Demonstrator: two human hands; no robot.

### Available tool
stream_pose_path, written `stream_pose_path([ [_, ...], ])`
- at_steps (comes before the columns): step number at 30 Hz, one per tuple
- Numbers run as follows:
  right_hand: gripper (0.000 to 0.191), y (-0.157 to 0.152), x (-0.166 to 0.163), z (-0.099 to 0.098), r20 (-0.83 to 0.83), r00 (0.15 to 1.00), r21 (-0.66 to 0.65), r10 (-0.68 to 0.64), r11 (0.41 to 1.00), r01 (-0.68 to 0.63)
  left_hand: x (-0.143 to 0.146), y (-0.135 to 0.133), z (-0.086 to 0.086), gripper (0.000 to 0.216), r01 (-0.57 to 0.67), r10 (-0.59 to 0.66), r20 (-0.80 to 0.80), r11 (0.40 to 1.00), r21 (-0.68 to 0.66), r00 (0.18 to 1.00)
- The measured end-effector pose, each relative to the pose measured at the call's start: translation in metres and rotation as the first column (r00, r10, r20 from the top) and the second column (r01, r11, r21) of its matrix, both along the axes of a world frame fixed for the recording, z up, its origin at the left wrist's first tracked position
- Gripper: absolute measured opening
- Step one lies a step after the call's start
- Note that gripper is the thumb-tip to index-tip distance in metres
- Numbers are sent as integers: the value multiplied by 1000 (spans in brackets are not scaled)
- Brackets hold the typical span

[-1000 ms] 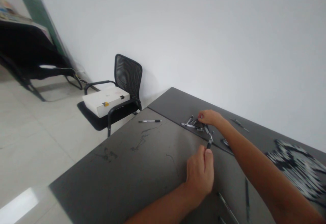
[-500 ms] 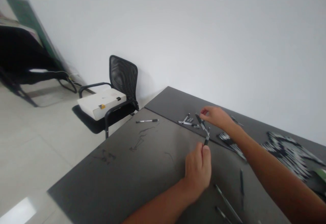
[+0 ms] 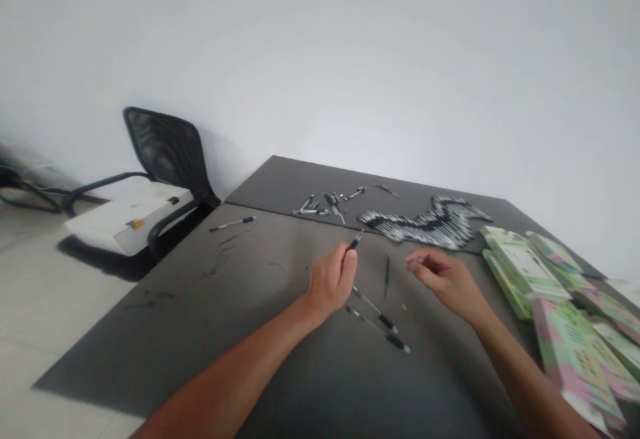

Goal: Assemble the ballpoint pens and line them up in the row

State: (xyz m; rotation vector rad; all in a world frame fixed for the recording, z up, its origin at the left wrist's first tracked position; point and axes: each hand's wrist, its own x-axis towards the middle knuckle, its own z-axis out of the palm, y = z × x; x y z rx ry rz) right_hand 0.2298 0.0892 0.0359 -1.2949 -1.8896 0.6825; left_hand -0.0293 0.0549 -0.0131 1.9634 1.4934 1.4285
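Note:
My left hand (image 3: 330, 279) is closed round a pen (image 3: 355, 241), whose dark grip and tip point up and away from the fist. Over the table to the right, my right hand (image 3: 447, 282) has its thumb and fingers pinched together; whatever they may hold is too small to make out. Between and below the hands lie a thin dark stick (image 3: 387, 276), a clear pen with a black grip (image 3: 376, 310) and a second such pen (image 3: 379, 330). A tiny pale piece (image 3: 403, 306) rests near them.
Many pens (image 3: 425, 226) form a dense row across the table's far half. Loose pen parts (image 3: 335, 206) lie left of it, and a single pen (image 3: 233, 224) near the left edge. Green-pink boxes (image 3: 530, 269) pile up at right. A black chair (image 3: 167, 149) bears a white box (image 3: 130, 219).
My right hand has moved away from the loose parts at the back and towards me. My left hand still grips a pen. The view has swung right, bringing the boxes into sight.

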Motion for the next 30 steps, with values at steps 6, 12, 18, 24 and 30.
stream_pose_path([
  [6, 34, -21, 6, 4, -144, 988, -82, 49, 995, -61, 7, -21, 11, 33, 160, -141, -142, 979, 128, 980],
  [12, 27, -31, 19, 8, -161, 974, -35, 162, 985, -169, 15, -30, 10, 29, 293, -235, -288, 939, 179, 928],
  [18, 20, -35, 27, 12, -176, 954, 34, 242, 970, -240, 21, -31, 9, 23, 322, -239, -371, 930, 179, 897],
  [24, 19, -41, 22, 17, -168, 953, 33, 254, 967, -252, 21, -33, 11, 22, 325, -237, -410, 932, 159, 881],
  [30, 20, -44, 21, 18, -126, 959, 29, 253, 967, -252, 21, -36, 14, 23, 330, -237, -427, 931, 156, 873],
])
